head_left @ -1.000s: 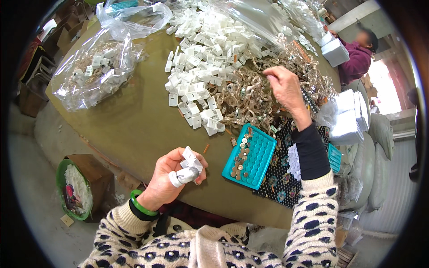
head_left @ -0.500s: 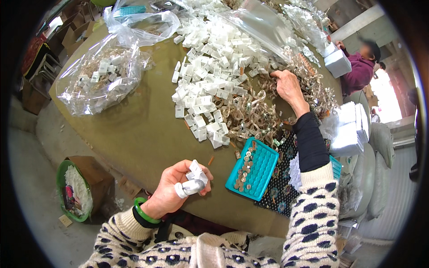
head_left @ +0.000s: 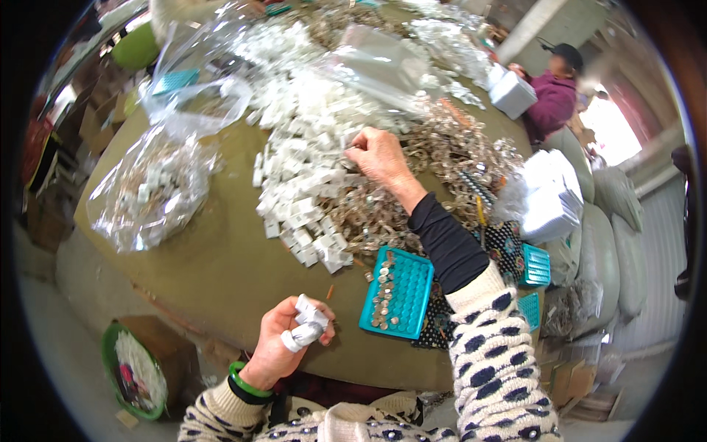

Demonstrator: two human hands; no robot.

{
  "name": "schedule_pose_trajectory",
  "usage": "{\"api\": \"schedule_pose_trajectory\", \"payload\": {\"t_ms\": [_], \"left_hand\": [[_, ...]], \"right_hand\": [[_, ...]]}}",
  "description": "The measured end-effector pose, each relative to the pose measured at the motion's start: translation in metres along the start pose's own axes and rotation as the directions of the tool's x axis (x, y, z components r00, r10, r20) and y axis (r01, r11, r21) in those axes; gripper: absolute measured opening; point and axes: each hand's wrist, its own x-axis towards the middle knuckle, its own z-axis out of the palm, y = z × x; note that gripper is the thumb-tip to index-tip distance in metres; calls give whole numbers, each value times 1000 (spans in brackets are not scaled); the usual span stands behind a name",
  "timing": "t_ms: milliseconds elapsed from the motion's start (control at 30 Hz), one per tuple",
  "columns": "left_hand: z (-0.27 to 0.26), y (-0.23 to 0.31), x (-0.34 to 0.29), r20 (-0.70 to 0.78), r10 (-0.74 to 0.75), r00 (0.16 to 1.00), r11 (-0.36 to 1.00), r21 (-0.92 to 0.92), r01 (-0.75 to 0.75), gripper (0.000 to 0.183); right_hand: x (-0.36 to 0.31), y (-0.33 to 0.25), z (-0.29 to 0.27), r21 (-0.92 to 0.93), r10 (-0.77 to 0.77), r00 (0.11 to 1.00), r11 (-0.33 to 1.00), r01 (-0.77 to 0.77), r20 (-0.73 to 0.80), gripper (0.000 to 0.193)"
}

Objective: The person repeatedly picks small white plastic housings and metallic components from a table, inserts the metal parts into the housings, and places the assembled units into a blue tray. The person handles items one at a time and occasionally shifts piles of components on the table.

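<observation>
Two small white plastic parts (head_left: 303,309), or perhaps more, sit gripped in the fingers of a worker's left hand (head_left: 276,346), lower centre of the frame, beside a grey, white-banded piece whose fit on the thumb I cannot make out from here. At upper centre, the right hand (head_left: 381,158) reaches in, fingertips bunched where a heap of white plastic casings (head_left: 294,210) meets a tangle of clear, brownish coiled cords (head_left: 361,221); whether they have closed on anything cannot be told. Below, a turquoise tray (head_left: 414,298) carries coin-like discs (head_left: 381,300) only along its left side. By appearances, much is left: both heaps spread wide, while a clear plastic bag (head_left: 158,195) of mixed parts lies at left. Upper right, a co-worker in maroon (head_left: 554,103) sits by a white stack (head_left: 512,94).
</observation>
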Motion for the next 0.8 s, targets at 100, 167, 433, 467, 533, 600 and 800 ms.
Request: {"api": "schedule_pose_trajectory", "payload": {"t_ms": [100, 167, 433, 467, 533, 600, 800], "left_hand": [[2, -1, 3, -13, 30, 999, 999, 14, -29, 27], [4, -2, 2, -19, 69, 997, 997, 45, -68, 26], [8, -2, 0, -28, 85, 996, 994, 68, -83, 30], [8, -2, 0, -35, 84, 996, 995, 63, -82, 29], [8, -3, 1, -31, 101, 994, 991, 87, -98, 29], [9, -4, 1, -33, 115, 993, 989, 96, -111, 26], [31, 1, -7, -13, 152, 988, 988, 41, -151, 23]], "right_hand": [[-7, 1, -26, 180, 19, 999, 984, -14, -28, 21], [-12, -2, -43, 657, 175, 974, 719, -227, 145, 16], [-50, -25, -78, 914, 261, 961, 362, -183, 89, 17], [-55, -29, -81, 944, 261, 959, 274, -183, 110, 18], [-67, -36, -85, 971, 265, 951, 129, -199, 160, 20], [-81, -44, -87, 976, 269, 949, 89, -197, 166, 21], [-149, -78, -87, 908, 204, 956, 320, -269, 212, 17]]}}
